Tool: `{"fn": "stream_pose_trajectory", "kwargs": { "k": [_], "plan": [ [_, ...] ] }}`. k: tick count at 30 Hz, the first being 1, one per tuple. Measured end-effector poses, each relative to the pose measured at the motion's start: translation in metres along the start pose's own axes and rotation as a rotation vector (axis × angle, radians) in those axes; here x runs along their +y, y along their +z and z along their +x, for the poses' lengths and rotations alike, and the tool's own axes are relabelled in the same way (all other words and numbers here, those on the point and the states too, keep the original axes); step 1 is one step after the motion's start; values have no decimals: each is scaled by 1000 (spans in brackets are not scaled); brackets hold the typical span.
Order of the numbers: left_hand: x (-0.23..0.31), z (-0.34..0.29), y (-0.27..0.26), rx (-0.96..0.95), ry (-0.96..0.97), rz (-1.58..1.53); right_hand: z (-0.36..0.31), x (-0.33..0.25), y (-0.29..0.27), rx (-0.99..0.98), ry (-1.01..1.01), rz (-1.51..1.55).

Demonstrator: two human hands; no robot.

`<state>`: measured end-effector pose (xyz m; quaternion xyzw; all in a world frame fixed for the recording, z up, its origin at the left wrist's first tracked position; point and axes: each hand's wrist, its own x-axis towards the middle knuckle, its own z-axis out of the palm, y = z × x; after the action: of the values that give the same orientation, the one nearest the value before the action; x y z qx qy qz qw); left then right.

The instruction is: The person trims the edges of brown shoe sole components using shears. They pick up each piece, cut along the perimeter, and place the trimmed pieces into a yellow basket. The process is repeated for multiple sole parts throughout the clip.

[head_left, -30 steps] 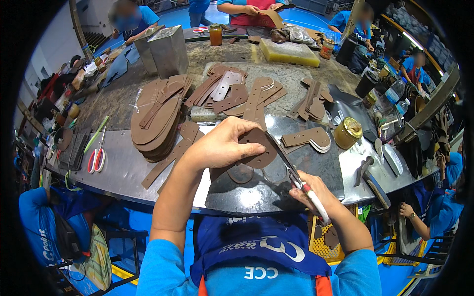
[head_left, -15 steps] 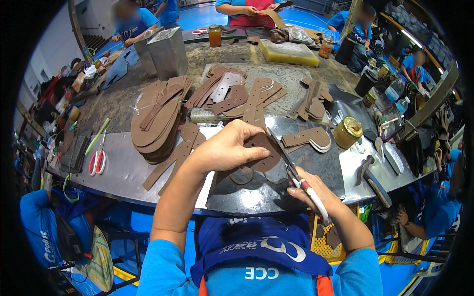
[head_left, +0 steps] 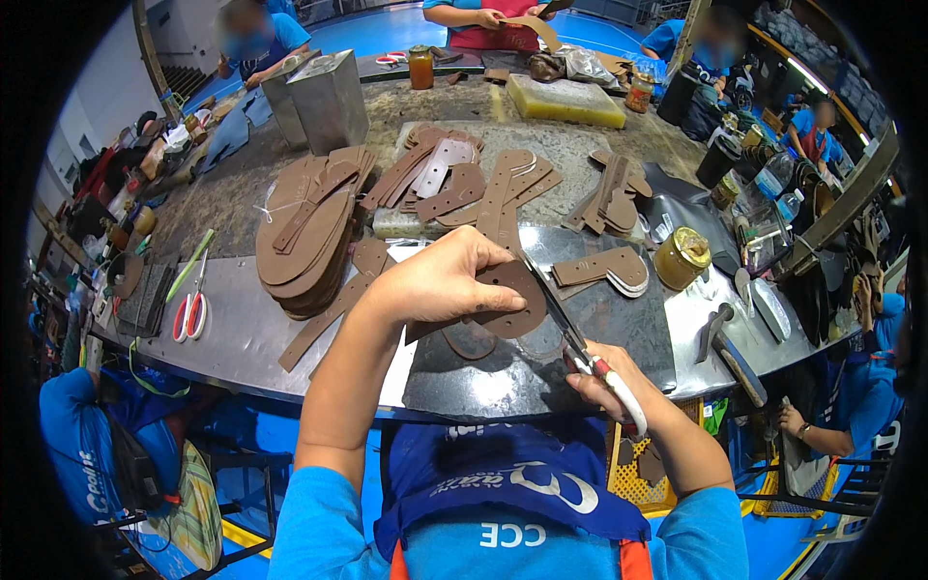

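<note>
— Nudged a touch to rt since earlier frame, at the handles: scissors (head_left: 572, 335). Got the rest, biggest first?

— Yep. Start w/ worktable (head_left: 237, 319), metal-topped along near edge. See dark sheet (head_left: 454, 387) lying on that, close to the edge. Then find stack of sole-shaped pcs (head_left: 304, 253) to the left, pile of strap pcs (head_left: 416, 174) farther back, and open jar (head_left: 681, 259) off to rt.

— Noted. And hands?

— Find left hand (head_left: 440, 282) pinching brown piece (head_left: 522, 282), w/ thumb on top and fingers mostly hidden. Find right hand (head_left: 626, 367) wrapped round scissors by white-and-red handles. Can't tell blade gap.

— Whereabouts exactly, re brown piece?

— Held up over dark sheet, b/w both hands, w/ rounded end facing rt and edge right by the blades. Can't tell for sure if touching.

— Handling?

— Prob. light, thin, leather-like: bendy, but stiff enough to stay roughly flat. Not esp. fragile; maybe a bit slick on smooth face.

— Best hold?

— Pinch flat, well in from rounded rim, w/ thumb over and fingers under. Keep fingertips clear of blades. Don't squeeze too hard; could crease.
</note>
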<state>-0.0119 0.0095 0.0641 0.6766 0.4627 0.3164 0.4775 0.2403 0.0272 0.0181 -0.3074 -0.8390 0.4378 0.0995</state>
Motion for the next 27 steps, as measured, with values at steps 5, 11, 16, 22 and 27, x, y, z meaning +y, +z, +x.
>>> {"fn": "stream_pose_trajectory", "kwargs": {
  "k": [5,11,16,22,27],
  "plan": [
    [2,-2,-1,-9,-55,-70,0,1,1,-15,-2,2],
    [-1,-5,2,-23,-21,-139,-5,5,9,5,-25,-16],
    [-11,-28,10,-71,-35,-128,-19,11,39,-167,96,311],
    [-52,-53,-17,128,-323,131,-22,31,64,-257,309,946],
    [-97,-63,-43,651,-369,721,-24,37,49,-99,254,1009]
  ]
}}
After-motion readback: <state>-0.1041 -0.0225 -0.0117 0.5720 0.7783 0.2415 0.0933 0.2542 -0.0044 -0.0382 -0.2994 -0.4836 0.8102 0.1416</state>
